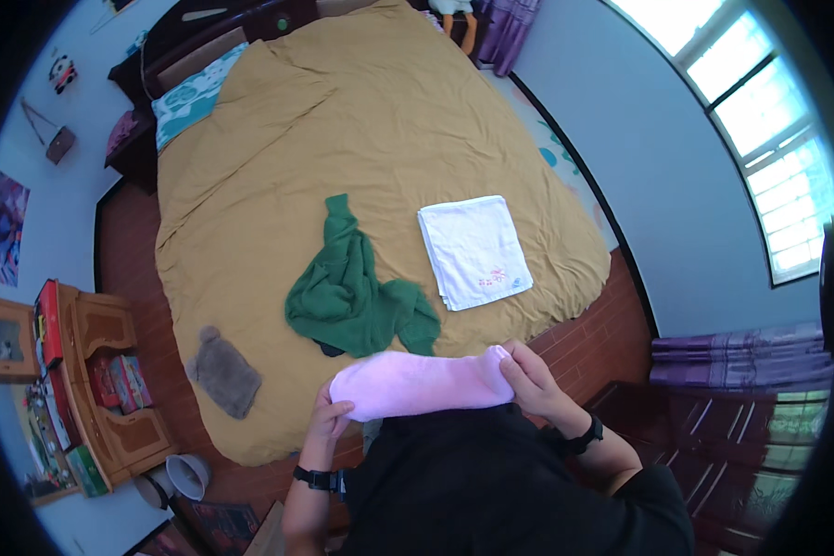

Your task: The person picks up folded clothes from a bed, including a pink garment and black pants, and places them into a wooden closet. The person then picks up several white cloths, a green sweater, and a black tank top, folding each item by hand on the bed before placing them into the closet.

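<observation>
Holding a pink cloth (424,385) beside a bed (389,139)

The left hand (332,410) pinched one end, the right hand (526,375) the other, before a black shirt (519,491). A loosened pinch could have let that end drop and crease.

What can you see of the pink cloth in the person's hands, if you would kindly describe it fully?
The pink cloth is pale, plain on the visible side, and looks soft and fluffy, like towelling. It forms a long band running sideways, its upper edge dipping slightly in the middle. The left hand grips one end and the right hand the other. It is held up in front of the person's black top, by the near side of the bed. Its layers cannot be counted.
</observation>
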Demonstrator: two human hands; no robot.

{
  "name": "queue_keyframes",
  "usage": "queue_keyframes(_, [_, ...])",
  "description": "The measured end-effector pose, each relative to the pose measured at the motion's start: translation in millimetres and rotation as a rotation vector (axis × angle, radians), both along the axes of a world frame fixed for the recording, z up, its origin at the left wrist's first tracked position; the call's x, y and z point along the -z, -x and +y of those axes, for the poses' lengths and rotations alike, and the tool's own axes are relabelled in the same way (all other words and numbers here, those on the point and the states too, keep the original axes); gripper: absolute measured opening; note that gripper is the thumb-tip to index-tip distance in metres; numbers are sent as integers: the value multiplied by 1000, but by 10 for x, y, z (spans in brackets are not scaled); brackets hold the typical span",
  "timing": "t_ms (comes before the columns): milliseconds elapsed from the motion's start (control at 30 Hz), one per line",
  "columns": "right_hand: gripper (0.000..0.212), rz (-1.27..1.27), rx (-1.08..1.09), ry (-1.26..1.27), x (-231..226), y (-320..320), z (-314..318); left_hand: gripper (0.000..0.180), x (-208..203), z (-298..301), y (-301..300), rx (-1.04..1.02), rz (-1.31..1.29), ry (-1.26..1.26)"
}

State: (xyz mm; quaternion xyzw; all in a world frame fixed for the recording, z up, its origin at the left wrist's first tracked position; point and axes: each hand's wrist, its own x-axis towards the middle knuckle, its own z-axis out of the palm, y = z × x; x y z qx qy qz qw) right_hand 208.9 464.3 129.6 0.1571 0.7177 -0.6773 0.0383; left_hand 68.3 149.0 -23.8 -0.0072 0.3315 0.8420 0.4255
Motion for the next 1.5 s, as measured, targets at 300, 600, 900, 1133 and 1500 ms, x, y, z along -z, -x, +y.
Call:
queue_keyframes(300, [18, 111, 293, -197, 184, 50, 620, 62, -448, 594, 155, 191, 137, 165])
queue_keyframes(600, [13, 234, 407, -269, 689, -349, 1918, 17, -407, 1332, 193, 224, 699, 583])
queue_keyframes(900, [15, -121, 254, -151, 1304, -136, 3033, 15, -113, 2307, 534, 605, 577, 753])
queue_keyframes(1133, [26, -169, 286, -255, 3285, 1435, 4221, 21, 1704, 3515, 1745, 442, 421, 806])
queue_keyframes(1500, [27, -83, 385, -361, 4761, 2453, 4448, 15, 3474, 4036, 2424, -128, 476, 795])
